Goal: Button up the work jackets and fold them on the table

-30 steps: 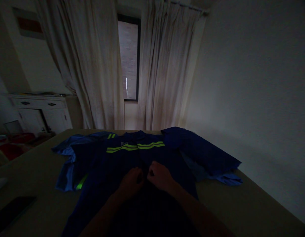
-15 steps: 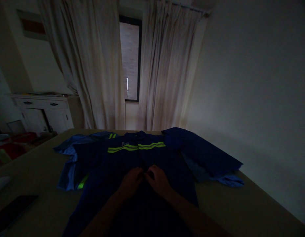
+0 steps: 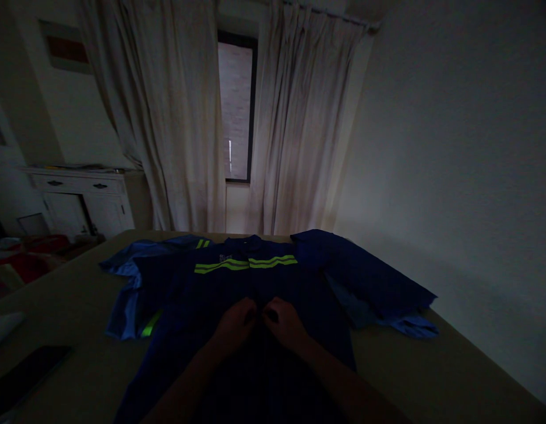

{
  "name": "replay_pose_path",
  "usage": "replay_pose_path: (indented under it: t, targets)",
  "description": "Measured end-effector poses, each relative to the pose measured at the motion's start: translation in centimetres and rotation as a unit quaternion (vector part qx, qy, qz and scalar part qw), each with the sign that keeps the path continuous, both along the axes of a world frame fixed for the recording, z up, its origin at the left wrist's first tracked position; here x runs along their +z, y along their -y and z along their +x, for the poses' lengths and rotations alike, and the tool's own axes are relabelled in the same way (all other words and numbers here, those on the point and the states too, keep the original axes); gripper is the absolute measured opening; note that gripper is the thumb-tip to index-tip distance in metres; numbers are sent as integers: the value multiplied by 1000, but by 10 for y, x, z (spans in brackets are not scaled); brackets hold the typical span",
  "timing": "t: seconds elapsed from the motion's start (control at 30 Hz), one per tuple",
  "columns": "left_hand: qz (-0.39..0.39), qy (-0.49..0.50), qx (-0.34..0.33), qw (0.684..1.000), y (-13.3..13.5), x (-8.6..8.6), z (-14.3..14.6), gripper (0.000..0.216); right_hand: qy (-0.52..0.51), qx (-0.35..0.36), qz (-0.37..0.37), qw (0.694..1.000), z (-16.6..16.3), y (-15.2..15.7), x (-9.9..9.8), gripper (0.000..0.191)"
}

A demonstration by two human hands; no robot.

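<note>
A dark blue work jacket [image 3: 184,318] with yellow-green reflective stripes across the chest lies front up, its collar at the far side and its sleeves out to both sides. Over the middle of its front, my left hand [image 3: 237,321] is closed in a pinch on the fabric near the centre opening. Just right of it, separated by a small gap, my right hand [image 3: 285,321] pinches the opposite side of the same opening. Darkness hides what exactly sits between the fingertips. A lighter blue garment [image 3: 122,306] with similar stripes shows from beneath the jacket on both sides.
The jacket lies on a large olive-brown surface [image 3: 91,377]. A dark phone [image 3: 29,374] and a white item [image 3: 5,327] lie at the left. Behind are long curtains [image 3: 179,118], a narrow window [image 3: 236,106] and a white cabinet [image 3: 85,200]. A wall [image 3: 453,176] borders the right.
My hands have drawn slightly apart from nearly touching, leaving a small gap over the jacket's opening. The view has shifted a little; the jacket otherwise lies the same.
</note>
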State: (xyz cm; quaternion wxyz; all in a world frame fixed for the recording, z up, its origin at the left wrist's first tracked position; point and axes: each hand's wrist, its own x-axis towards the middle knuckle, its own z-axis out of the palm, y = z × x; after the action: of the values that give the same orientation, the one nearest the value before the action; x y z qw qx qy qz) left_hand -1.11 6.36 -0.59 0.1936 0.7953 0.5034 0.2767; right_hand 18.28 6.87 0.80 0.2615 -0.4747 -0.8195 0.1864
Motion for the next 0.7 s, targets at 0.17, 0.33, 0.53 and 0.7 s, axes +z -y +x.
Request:
replay_pose_path:
  t: [0.17,0.33,0.53,0.7]
  targets:
    - [63,-36,-17,997,6,2,3,15,12,22,35,999,2,-2,-6,9]
    - [95,-132,0,987,9,2,9,17,35,22,61,997,3,-3,-11,5]
    - [150,-228,-28,962,10,4,15,20,82,-24,84,993,2,3,-9,6]
    - [129,-233,-19,964,11,8,14,18,122,-31,87,988,1,3,-8,6]
